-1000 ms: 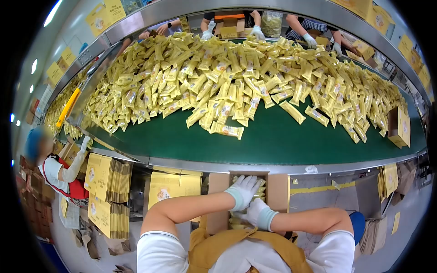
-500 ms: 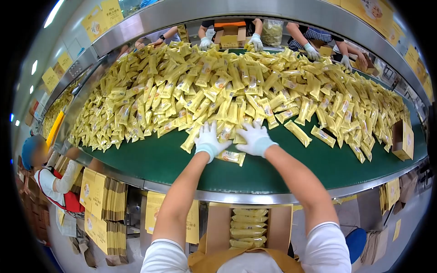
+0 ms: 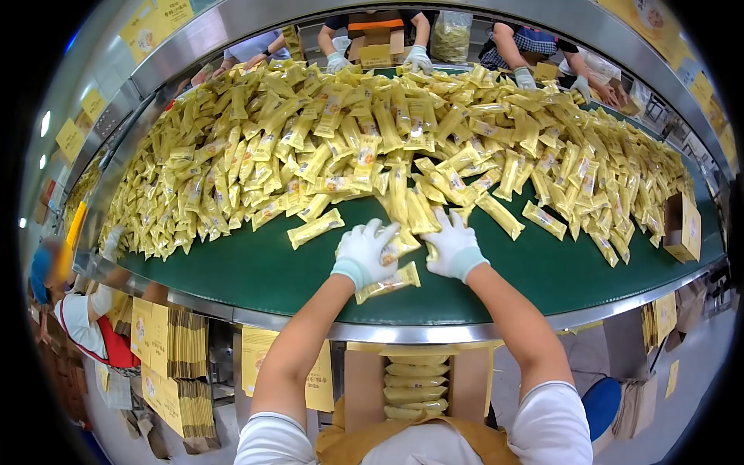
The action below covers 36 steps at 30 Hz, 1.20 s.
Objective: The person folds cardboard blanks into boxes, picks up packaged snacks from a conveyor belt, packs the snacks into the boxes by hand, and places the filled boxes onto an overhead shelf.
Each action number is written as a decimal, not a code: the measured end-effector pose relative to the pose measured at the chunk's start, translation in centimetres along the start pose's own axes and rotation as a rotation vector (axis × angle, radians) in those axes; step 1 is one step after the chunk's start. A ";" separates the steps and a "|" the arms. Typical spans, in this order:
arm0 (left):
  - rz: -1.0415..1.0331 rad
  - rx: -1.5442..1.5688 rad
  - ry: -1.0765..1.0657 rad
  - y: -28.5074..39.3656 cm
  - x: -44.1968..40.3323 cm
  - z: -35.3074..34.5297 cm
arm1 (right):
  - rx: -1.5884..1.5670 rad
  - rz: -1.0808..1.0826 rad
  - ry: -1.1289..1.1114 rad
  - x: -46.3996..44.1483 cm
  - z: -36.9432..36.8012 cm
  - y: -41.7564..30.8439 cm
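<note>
A large heap of yellow wrapped snack bars (image 3: 325, 147) covers the green conveyor belt (image 3: 256, 287). At the heap's near edge, my gloved left hand (image 3: 366, 252) curls its fingers over a yellow snack bar (image 3: 404, 242). My gloved right hand (image 3: 456, 246), close on the other side, has its fingers around the lower end of another snack bar (image 3: 419, 211); part of that grip is hidden. One loose bar (image 3: 387, 284) lies just below my left hand. A separate one (image 3: 316, 229) rests to its upper left.
An open carton (image 3: 364, 391) holding rows of bars (image 3: 416, 381) stands against my body below the metal belt edge (image 3: 403, 334). Another carton (image 3: 682, 227) sits at the belt's right end. Stacked flat cartons (image 3: 186, 341) are at left. Several co-workers' hands (image 3: 418, 60) are across the belt.
Both my hands have drawn nearer to me, pulling several bars from the heap; their spread fingers have curled in. The loose bar below them has slid closer. The camera view has shifted slightly.
</note>
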<state>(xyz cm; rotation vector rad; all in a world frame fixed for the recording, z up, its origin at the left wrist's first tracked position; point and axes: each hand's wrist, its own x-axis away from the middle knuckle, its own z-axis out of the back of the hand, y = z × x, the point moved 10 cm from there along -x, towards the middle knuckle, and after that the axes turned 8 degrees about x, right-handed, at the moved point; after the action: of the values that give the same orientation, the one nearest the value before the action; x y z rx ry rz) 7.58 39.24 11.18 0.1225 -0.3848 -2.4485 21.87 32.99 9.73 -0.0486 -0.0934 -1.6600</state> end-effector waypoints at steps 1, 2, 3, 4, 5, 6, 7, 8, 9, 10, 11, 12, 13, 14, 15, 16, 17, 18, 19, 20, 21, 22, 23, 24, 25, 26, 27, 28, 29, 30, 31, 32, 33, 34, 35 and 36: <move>-0.054 -0.023 0.011 1.3 0.5 -0.2 | 0.008 0.011 0.000 1.7 0.0 0.6; -0.125 -0.126 0.105 3.0 1.6 0.3 | 0.024 0.012 -0.017 3.3 0.0 1.1; -0.144 -0.114 0.129 3.1 1.9 -0.1 | 0.025 0.018 0.001 4.9 0.2 1.6; -0.163 -0.101 0.154 2.9 2.1 -0.6 | 0.027 0.023 0.019 6.4 0.3 2.1; -0.180 -0.090 0.181 2.5 2.4 -0.9 | 0.030 0.031 0.039 7.8 0.4 2.6; -0.163 -0.009 0.163 1.9 2.4 -0.3 | -0.008 0.030 0.053 9.2 0.4 3.0; -0.128 0.103 0.206 0.6 2.7 0.2 | -0.019 0.034 0.088 10.6 0.1 3.6; -0.089 0.215 0.250 -1.2 3.1 0.3 | -0.030 0.040 0.123 11.7 -0.5 4.2; -0.050 0.325 0.295 -2.4 3.5 0.5 | -0.041 0.047 0.160 12.8 -0.3 4.3; 0.075 0.316 0.353 -3.9 4.1 0.4 | -0.056 0.047 0.160 14.0 -0.1 4.3; 0.102 0.334 0.352 -4.8 4.4 0.1 | -0.063 0.058 0.185 14.8 -0.3 4.4; 0.127 0.353 0.349 -5.5 4.8 0.1 | -0.070 0.068 0.209 15.6 -0.4 4.5; 0.151 0.373 0.344 -6.0 5.2 0.0 | -0.078 0.075 0.231 16.4 -0.5 4.7; 0.103 0.377 0.438 -6.0 5.7 0.6 | -0.137 0.085 0.300 17.3 -0.1 5.0; 0.091 0.415 0.448 -5.2 6.0 1.6 | -0.321 0.006 0.323 17.7 0.0 6.1; 0.019 0.466 0.444 -3.7 6.1 2.7 | -0.504 -0.074 0.346 18.0 -0.1 7.3; -0.053 0.517 0.438 -2.2 6.1 3.4 | -0.687 -0.155 0.367 18.3 -0.6 8.4; -0.105 0.569 0.387 -0.8 5.7 3.3 | -0.618 -0.242 0.493 18.9 -0.8 9.7; -0.159 0.621 0.333 0.8 5.3 3.1 | -0.430 -0.349 0.551 19.1 -0.3 10.4; -0.171 0.580 0.240 2.3 4.6 2.5 | -0.367 -0.495 0.550 19.0 -0.7 11.0; -0.165 0.487 0.165 3.1 3.6 1.1 | -0.303 -0.642 0.546 19.0 -1.2 11.7; -0.103 0.374 0.081 3.2 2.4 -0.6 | -0.341 -0.717 0.427 18.1 -2.6 12.4; -0.042 0.260 -0.002 3.1 1.5 -2.3 | -0.267 -0.768 0.241 17.4 -4.0 12.8; -0.003 0.189 -0.034 3.2 1.3 -2.9 | -0.269 -0.770 0.243 17.2 -4.7 13.5; 0.036 0.118 -0.063 3.2 1.0 -3.3 | -0.270 -0.771 0.248 17.0 -5.1 14.2; 0.077 0.047 -0.089 3.0 0.7 -3.6 | -0.285 -0.772 0.245 16.9 -5.5 15.2; 0.073 0.087 -0.088 2.8 0.5 -3.8 | -0.301 -0.772 0.239 16.7 -5.5 16.0; 0.070 0.129 -0.091 2.1 0.5 -4.1 | -0.318 -0.772 0.229 16.6 -4.5 15.9; 0.069 0.172 -0.093 1.4 0.6 -4.4 | -0.324 -0.730 0.309 17.0 -2.6 15.6; 0.110 0.204 -0.053 0.6 1.1 -3.5 | -0.335 -0.682 0.408 17.4 0.2 14.4; 0.144 0.189 -0.027 0.2 1.7 -2.0 | -0.347 -0.632 0.505 17.6 2.7 13.0; 0.159 0.206 -0.018 0.6 2.5 0.1 | -0.367 -0.560 0.501 17.2 4.6 11.4; 0.179 0.222 -0.016 0.7 3.2 1.3 | -0.412 -0.468 0.551 16.6 4.9 10.2; 0.135 0.247 -0.020 0.5 3.4 1.4 | -0.327 -0.447 0.487 15.6 4.5 8.7; 0.110 0.242 -0.048 1.0 3.8 0.9 | -0.241 -0.424 0.431 14.4 4.3 7.2; 0.085 0.236 -0.074 2.0 4.4 0.5 | -0.186 -0.462 0.306 13.1 2.1 6.3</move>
<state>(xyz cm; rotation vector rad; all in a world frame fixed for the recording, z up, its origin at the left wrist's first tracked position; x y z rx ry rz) 5.23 35.11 12.33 0.1140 -0.6975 -2.3213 26.85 19.65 13.21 0.0936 0.3041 -2.1136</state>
